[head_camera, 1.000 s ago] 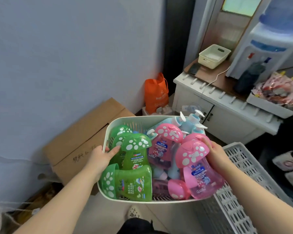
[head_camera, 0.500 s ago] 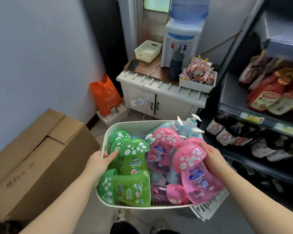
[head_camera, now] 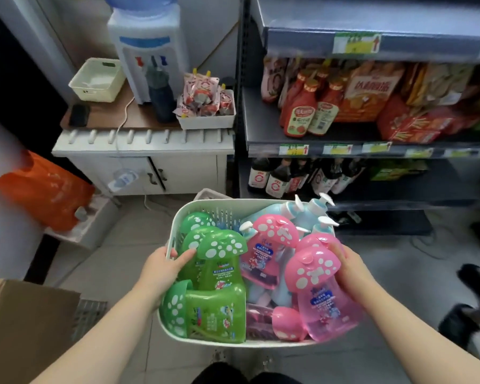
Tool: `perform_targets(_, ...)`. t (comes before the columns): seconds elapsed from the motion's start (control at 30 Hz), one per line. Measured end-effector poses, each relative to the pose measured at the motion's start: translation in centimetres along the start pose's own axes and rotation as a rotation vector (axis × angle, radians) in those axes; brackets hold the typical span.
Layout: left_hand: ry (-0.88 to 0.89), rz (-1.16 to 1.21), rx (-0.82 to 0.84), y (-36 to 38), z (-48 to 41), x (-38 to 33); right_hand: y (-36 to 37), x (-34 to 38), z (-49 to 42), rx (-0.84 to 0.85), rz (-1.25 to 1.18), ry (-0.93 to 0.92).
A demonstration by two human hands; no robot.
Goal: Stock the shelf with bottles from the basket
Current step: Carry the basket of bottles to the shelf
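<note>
I carry a white basket [head_camera: 205, 204] at waist height, packed with bottles. Green mushroom-capped bottles [head_camera: 219, 261] fill its left side, pink mushroom-capped bottles [head_camera: 319, 289] its right, and pale blue pump bottles [head_camera: 308, 214] lie at the far end. My left hand [head_camera: 161, 266] grips the left rim, thumb inside against a green bottle. My right hand [head_camera: 349, 268] grips the right rim behind a pink cap. A dark metal shelf [head_camera: 311, 135] stands ahead on the right, holding ketchup bottles [head_camera: 302, 112], snack bags and dark sauce bottles [head_camera: 277, 178].
A white cabinet [head_camera: 139, 145] with a water dispenser [head_camera: 147, 48], a small cream bin [head_camera: 97, 79] and a tray of packets [head_camera: 205, 106] stands to the left of the shelf. An orange bag [head_camera: 42, 189] and a cardboard box [head_camera: 25, 322] are at the left. Dark shoes [head_camera: 471, 278] lie at the right.
The view has swung right: the wall and cardboard box slid off to the left and the stocked shelf came into view. Both hands keep the same hold on the basket.
</note>
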State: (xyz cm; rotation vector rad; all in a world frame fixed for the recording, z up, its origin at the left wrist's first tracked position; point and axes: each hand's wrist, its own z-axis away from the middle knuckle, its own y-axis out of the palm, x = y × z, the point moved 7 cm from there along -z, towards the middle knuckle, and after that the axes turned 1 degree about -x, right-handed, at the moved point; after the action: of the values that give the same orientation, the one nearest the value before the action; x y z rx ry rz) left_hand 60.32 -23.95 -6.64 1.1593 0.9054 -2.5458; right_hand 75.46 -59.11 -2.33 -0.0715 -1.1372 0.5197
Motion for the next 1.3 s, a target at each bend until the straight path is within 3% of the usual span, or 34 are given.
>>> perform_targets(0.4, 0.056, -0.11, 0.133, 12.9, 2.1, -7.6, -11.9, -7.2, -1.3, -0.097, -0.212, 0.09)
perform_targets(0.77, -0.105, 0.075, -0.035, 23.7, 9.1, -8.2, -23.5, -6.9, -8.8, 0.156, -0.065, 0.039)
perform_targets(1.0, -0.177, 0.113, -0.179, 26.2, 10.4, -7.0, -24.8, -5.9, -14.2, 0.253, 0.081, -0.047)
perform_targets(1.3, -0.246, 0.237, -0.254, 25.8, 8.4, -6.4, -20.3, -4.5, -20.9, 0.386, 0.185, -0.067)
